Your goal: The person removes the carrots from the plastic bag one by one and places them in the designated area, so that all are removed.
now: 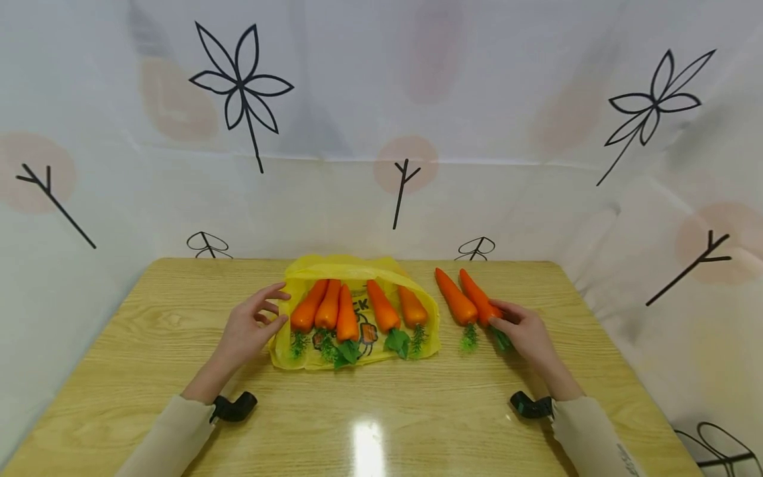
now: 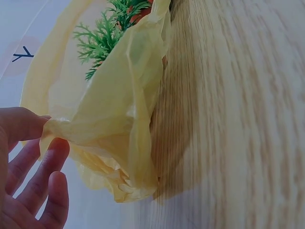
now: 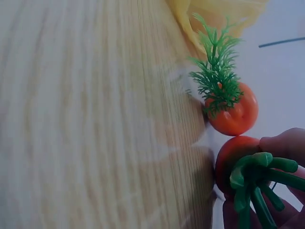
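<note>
A yellow plastic bag (image 1: 356,268) lies on the table with its mouth facing me and held wide. Several orange toy carrots (image 1: 347,314) rest inside, green tops toward the opening. My left hand (image 1: 249,326) pinches the left edge of the bag's mouth between thumb and fingers, as the left wrist view shows. To the right of the bag, two more carrots lie side by side. Around the outer carrot (image 3: 226,160), near its leafy end, my right hand (image 1: 524,331) has its thumb and fingers. The inner carrot (image 1: 456,298) touches nothing but the table and its neighbour.
The light wooden table (image 1: 381,404) reaches back to a white patterned cloth (image 1: 334,199) hanging behind it and along both sides. A black band-mounted device (image 1: 234,407) sits on the left wrist, and a matching device (image 1: 530,405) on the right.
</note>
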A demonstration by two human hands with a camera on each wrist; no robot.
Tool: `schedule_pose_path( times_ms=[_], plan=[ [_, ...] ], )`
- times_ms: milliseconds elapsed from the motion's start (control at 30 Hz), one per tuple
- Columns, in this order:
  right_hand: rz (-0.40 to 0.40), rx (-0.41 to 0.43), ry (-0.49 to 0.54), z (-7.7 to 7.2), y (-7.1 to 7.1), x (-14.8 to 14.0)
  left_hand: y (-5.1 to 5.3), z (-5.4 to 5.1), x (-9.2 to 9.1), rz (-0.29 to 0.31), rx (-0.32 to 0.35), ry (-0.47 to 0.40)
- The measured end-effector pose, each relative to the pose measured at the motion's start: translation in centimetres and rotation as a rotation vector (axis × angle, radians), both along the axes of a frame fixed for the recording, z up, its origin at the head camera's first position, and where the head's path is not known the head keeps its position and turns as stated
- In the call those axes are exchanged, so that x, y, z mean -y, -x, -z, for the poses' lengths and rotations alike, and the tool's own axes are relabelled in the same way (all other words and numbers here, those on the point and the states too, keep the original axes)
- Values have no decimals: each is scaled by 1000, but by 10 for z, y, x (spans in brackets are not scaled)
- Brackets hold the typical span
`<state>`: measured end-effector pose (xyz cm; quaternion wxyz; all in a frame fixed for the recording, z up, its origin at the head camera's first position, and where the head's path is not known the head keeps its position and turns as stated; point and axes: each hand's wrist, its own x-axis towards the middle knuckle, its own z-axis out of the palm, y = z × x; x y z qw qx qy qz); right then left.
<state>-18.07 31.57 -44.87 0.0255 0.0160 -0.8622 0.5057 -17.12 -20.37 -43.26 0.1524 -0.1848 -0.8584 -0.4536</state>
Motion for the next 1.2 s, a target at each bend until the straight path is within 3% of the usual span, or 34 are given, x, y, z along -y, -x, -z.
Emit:
schedule_pose_path(
  times_ms=[533, 733, 1200],
  plan=[
    [-57, -19, 8, -11, 0, 13, 1, 1, 1, -11, -13, 7],
    [-46, 5, -40, -17, -4, 12, 0, 0, 1, -12, -16, 13],
    [-49, -117, -88, -36, -12, 25, -1, -2, -1, -1, -11, 2]
  ],
)
